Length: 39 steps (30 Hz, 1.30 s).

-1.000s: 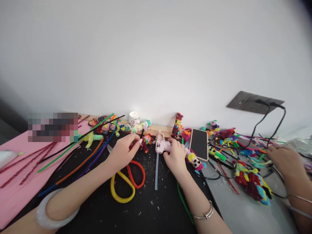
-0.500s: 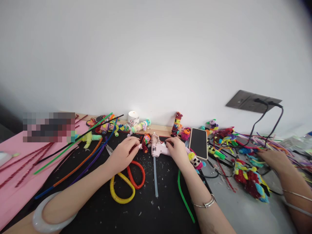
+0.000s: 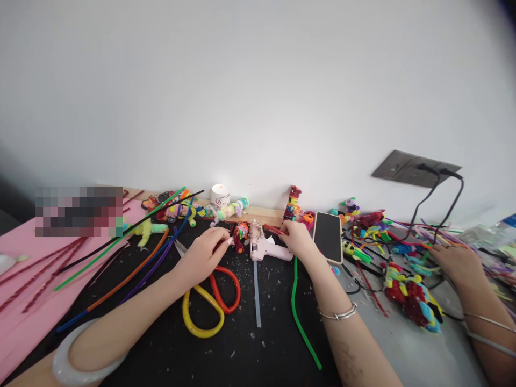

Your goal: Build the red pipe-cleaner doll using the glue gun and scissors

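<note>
My left hand [image 3: 209, 250] is closed, its fingertips pinching at the dark end of a small red and orange pipe-cleaner figure [image 3: 241, 236]. Just right of that figure lies a pale pink glue gun [image 3: 262, 247], with a long clear glue stick [image 3: 257, 295] running back from it. My right hand [image 3: 299, 240], above the glue gun's handle, pinches a short dark red pipe-cleaner piece [image 3: 273, 229] that points left. Below my left hand are scissors with yellow and red handles [image 3: 221, 317], their blades partly hidden by the hand.
A phone [image 3: 328, 237] lies right of my right hand. A green pipe cleaner [image 3: 300, 317] stretches toward me. Several pipe-cleaner figures and a paper cup [image 3: 220, 196] line the wall. At right, another person's hand [image 3: 457, 263] touches loose pipe cleaners. Cords hang from a socket [image 3: 415, 169].
My right hand has shifted right, away from the glue gun, uncovering its handle and the dark red piece. My left hand has stayed nearly still.
</note>
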Motion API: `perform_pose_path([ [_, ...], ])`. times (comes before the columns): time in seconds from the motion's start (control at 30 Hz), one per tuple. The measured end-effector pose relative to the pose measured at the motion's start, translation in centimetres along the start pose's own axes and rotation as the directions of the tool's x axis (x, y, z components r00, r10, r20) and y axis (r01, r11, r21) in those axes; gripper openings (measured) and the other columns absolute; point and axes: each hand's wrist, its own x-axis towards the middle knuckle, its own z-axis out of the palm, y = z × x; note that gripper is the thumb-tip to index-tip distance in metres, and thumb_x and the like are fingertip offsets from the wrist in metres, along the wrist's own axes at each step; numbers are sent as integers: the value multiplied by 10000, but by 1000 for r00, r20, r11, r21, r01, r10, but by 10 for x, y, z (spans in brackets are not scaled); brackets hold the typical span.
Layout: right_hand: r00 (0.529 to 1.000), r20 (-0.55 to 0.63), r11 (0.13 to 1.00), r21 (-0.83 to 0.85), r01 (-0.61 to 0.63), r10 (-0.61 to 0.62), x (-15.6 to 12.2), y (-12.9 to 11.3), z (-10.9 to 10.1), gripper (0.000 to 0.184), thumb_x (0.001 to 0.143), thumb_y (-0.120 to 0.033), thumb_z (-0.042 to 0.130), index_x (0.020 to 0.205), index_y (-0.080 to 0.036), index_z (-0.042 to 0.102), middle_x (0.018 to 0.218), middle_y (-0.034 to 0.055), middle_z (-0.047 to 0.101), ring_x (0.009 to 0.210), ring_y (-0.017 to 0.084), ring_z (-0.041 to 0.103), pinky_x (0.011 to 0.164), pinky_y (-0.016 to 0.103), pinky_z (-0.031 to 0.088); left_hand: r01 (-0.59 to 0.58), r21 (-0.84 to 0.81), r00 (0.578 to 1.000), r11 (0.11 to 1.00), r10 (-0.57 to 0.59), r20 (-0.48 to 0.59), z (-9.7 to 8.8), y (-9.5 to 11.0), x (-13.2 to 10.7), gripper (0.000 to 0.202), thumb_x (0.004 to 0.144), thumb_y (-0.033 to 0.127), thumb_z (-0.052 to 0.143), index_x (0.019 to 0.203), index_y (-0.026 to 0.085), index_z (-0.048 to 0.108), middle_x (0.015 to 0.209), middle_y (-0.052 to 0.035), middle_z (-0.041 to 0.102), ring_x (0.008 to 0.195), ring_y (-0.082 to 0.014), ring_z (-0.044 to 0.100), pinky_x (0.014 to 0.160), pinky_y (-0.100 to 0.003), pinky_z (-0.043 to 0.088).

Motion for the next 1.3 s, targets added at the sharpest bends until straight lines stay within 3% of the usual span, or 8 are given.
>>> perform_pose_path([
  [0.17, 976, -199, 991, 124, -59, 83, -5, 8, -3, 60, 688, -130, 584, 685, -189, 573, 662, 17, 610, 622, 169, 559, 610, 289, 437, 0, 3, 1000, 1000, 0, -8, 1, -1, 0, 201, 933, 297, 359, 797, 223, 487, 889, -48, 600, 910, -211, 576, 835, -334, 446],
  [0.3, 993, -112, 934, 358, 0, 43, -21, -4, 1, 253, 764, -247, 556, 998, -178, 622, 704, 5, 627, 589, 147, 572, 545, 259, 470, -11, 4, 1000, 1000, 11, -15, 1, -1, -1, 197, 934, 286, 359, 806, 219, 493, 910, -55, 601, 936, -213, 570, 856, -343, 446],
  [0.37, 999, 2, 777, 628, -26, 32, -33, -16, 3, 281, 772, -255, 559, 1043, -193, 601, 760, 8, 630, 618, 140, 576, 541, 249, 478, -25, 4, 999, 1000, 25, -29, 1, 0, -1, 194, 934, 277, 361, 822, 215, 506, 939, -67, 601, 991, -221, 557, 893, -353, 438],
  [0.47, 991, 129, 574, 813, -96, -17, -49, -34, 4, 198, 776, -284, 604, 959, -220, 565, 860, 11, 635, 733, 149, 602, 651, 279, 521, -56, 5, 997, 998, 56, -53, -1, 4, -3, 181, 932, 253, 363, 848, 207, 517, 981, -88, 594, 1057, -228, 533, 940, -370, 425],
  [0.63, 979, 140, 448, 892, -61, -146, -65, -49, 8, 167, 802, -283, 624, 920, -228, 520, 791, -15, 593, 674, 127, 548, 605, 239, 456, -132, 5, 990, 991, 132, -51, -2, 13, -9, 169, 943, 209, 347, 888, 193, 505, 979, -100, 569, 1049, -217, 515, 948, -371, 420],
  [0.87, 935, 270, 248, 945, -212, -230, -75, -51, 27, 241, 827, -346, 635, 977, -219, 496, 741, -27, 528, 584, 92, 437, 502, 197, 346, -289, -60, 953, 955, 281, -116, 3, 19, -18, 153, 925, 113, 356, 965, 186, 484, 970, -82, 567, 1004, -200, 521, 898, -354, 438],
  [1.03, 908, 313, 184, 945, -270, -278, -77, -55, 30, 227, 850, -326, 629, 961, -207, 470, 682, -39, 550, 500, 64, 411, 453, 179, 307, -399, -85, 905, 913, 377, -198, 4, 19, -22, 175, 898, 59, 387, 985, 193, 459, 1021, -77, 588, 1021, -187, 530, 896, -333, 438],
  [1.3, 924, 305, 212, 943, -258, -233, -78, -56, 30, 180, 814, -248, 635, 922, -200, 499, 768, -13, 582, 562, 87, 457, 499, 209, 370, -240, -94, 969, 966, 233, -77, 5, 20, -27, 156, 940, 169, 348, 944, 177, 503, 862, -40, 588, 810, -163, 563, 765, -292, 450],
])
